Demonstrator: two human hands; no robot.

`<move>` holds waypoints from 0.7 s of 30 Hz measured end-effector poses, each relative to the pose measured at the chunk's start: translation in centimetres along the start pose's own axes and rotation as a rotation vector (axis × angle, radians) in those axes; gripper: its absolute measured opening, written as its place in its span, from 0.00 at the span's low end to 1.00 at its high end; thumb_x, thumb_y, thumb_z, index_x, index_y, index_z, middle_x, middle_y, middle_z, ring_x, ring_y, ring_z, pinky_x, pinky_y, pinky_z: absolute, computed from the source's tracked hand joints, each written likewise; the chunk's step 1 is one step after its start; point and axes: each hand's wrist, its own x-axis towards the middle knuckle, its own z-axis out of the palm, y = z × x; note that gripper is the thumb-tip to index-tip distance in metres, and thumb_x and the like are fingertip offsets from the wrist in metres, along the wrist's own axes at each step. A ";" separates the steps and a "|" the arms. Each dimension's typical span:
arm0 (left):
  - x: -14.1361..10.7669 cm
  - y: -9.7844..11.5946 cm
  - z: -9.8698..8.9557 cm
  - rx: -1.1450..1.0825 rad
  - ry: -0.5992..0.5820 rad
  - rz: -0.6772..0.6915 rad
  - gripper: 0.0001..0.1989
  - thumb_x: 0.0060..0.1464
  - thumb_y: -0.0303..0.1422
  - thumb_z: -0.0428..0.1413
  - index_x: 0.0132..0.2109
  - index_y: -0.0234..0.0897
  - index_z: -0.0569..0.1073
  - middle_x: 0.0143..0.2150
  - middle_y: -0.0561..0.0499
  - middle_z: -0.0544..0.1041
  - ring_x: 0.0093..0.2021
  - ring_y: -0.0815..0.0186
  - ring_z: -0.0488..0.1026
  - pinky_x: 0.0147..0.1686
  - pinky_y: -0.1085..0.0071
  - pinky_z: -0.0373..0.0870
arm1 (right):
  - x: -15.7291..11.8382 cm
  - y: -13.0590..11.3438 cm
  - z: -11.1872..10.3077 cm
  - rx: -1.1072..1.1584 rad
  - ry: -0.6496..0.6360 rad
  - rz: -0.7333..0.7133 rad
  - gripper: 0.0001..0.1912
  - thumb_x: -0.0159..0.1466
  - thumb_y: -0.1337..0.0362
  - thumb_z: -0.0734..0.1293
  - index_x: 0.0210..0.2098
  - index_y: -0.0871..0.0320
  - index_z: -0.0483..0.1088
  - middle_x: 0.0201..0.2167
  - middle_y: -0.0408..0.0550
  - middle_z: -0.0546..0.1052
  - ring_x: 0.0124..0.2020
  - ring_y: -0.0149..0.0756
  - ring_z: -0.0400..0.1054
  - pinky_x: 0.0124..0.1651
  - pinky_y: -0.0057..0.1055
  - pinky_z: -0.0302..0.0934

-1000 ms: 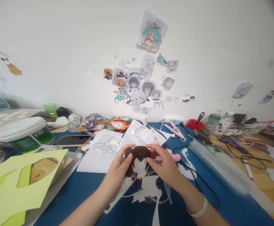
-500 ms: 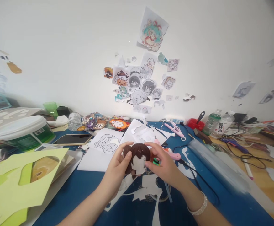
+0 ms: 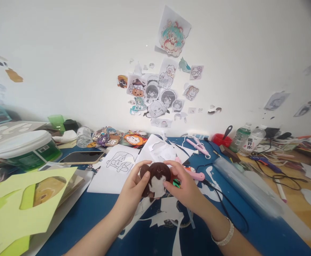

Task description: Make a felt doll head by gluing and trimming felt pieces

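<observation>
The left hand (image 3: 136, 182) is gripping the left edge of a small head-shaped cutout of brown and white sheet material (image 3: 157, 177), its thumb lying across the brown front. The right hand (image 3: 183, 182) is steadying the opposite edge, thumb pressing near the white part, fingers curving behind. The cutout is sitting in the lower middle of the frame, showing dark brown hair with a rounded bump at upper left and a jagged fringe framing a plain white face. Its hair is pointing toward the top of the frame and its face toward the camera; its outline is looking nearly as wide as tall (a long axis is hard to tell).

Torn white paper scraps (image 3: 168, 213) are lying just below on the blue tabletop (image 3: 72, 217). A pink-handled tool with a black cord (image 3: 198, 176) is resting beyond the right hand. At right of centre, a round red plastic bowl (image 3: 221, 141) is holding a dark-handled utensil (image 3: 227, 132). Nearby, a clear green-labelled bottle (image 3: 241, 138) and a white-labelled bottle (image 3: 254, 139) are standing side by side (their fill is unclear). At left, a white-topped green plastic tub (image 3: 30, 156) is standing, its contents hidden.
</observation>
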 end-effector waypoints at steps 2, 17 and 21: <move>0.1 -0.1 -0.1 -0.006 -0.001 0.004 0.18 0.53 0.43 0.53 0.49 0.45 0.61 0.35 0.54 0.69 0.25 0.69 0.68 0.22 0.71 0.70 | 0.0 0.0 0.0 0.003 0.001 0.001 0.22 0.58 0.70 0.62 0.52 0.49 0.58 0.37 0.43 0.73 0.38 0.35 0.69 0.39 0.33 0.64; 0.4 -0.2 -0.6 0.046 -0.009 0.002 0.22 0.53 0.44 0.52 0.53 0.46 0.59 0.32 0.55 0.69 0.24 0.68 0.69 0.22 0.70 0.71 | 0.2 1.0 0.0 0.259 -0.038 0.047 0.19 0.63 0.59 0.61 0.53 0.51 0.58 0.36 0.46 0.73 0.38 0.37 0.69 0.42 0.37 0.63; 0.5 -0.3 -0.5 0.108 -0.051 -0.008 0.18 0.52 0.45 0.51 0.45 0.38 0.63 0.27 0.56 0.69 0.22 0.69 0.68 0.22 0.72 0.69 | 0.5 1.2 0.0 0.224 -0.005 0.080 0.12 0.63 0.57 0.61 0.43 0.55 0.66 0.34 0.46 0.71 0.37 0.37 0.67 0.39 0.33 0.62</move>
